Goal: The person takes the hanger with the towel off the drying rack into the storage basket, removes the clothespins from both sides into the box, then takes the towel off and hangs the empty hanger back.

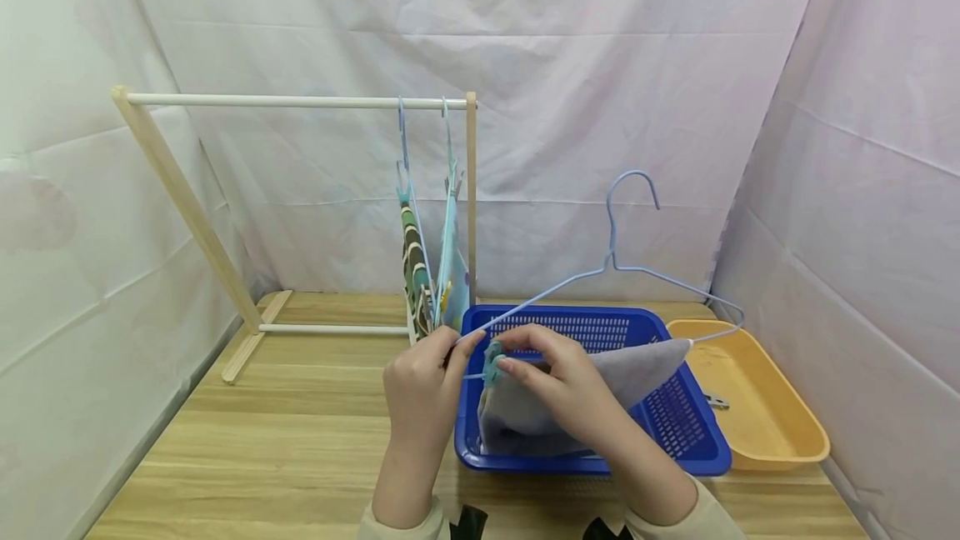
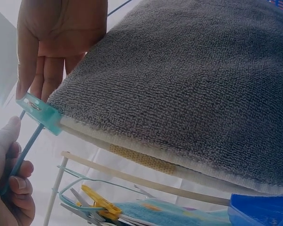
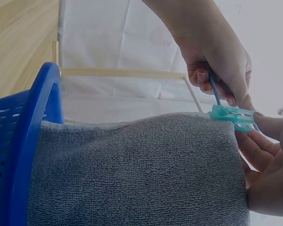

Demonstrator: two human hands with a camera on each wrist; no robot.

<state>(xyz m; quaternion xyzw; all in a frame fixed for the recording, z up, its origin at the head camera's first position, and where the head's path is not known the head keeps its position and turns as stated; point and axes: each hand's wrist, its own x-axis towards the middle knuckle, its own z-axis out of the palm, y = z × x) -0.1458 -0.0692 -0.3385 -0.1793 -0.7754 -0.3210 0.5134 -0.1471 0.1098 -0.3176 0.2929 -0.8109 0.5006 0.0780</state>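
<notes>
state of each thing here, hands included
rack: standing
blue basket: upright
yellow tray: upright, gray clip inside
front hanger: held, hook free
gray towel: hanging from front hanger
teal clip: at towel corner, pinched
left hand: gripping front hanger
right hand: pinching teal clip
patterned cloth: hanging on rack
light blue cloth: hanging on rack

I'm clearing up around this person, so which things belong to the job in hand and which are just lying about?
In the job:
- blue hanger, in the left hand
- teal clothespin, pinched by the right hand
- gray towel
- probably the blue basket and drying rack

Apparently idle now:
- yellow tray
- gray clip in it
</notes>
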